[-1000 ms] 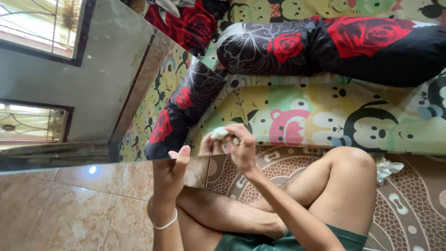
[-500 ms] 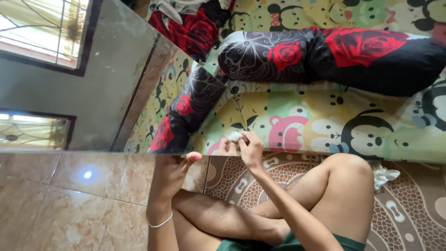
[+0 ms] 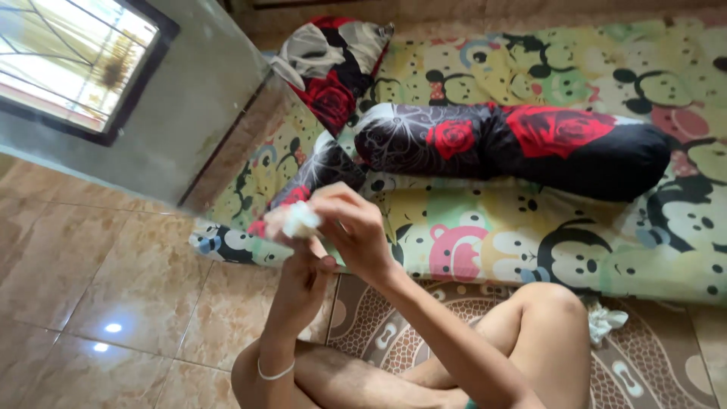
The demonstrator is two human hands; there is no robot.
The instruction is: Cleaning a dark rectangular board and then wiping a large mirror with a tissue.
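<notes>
My left hand [image 3: 299, 291], with a thin white bangle on its wrist, reaches up and grips the lower edge of a large frameless mirror [image 3: 151, 113]. The glass reflects a window, a grey wall and part of the bedding. My right hand [image 3: 356, 235] is shut on a small crumpled white wad [image 3: 301, 220] and presses it on the glass just above my left thumb. I sit cross-legged, with my bare knees below both hands.
A mattress with a cartoon-print sheet [image 3: 492, 235] lies on the floor behind the mirror, bearing a black bolster with red roses [image 3: 530, 144] and a matching pillow [image 3: 333, 68]. A brown patterned rug [image 3: 651, 363] holds another crumpled white wad [image 3: 606, 318]. Beige tiles [image 3: 91, 288] spread to the left.
The mirror has tilted, and its lower edge now slopes instead of lying level. Both hands moved left and up; the right hand brought the wad over the left thumb.
</notes>
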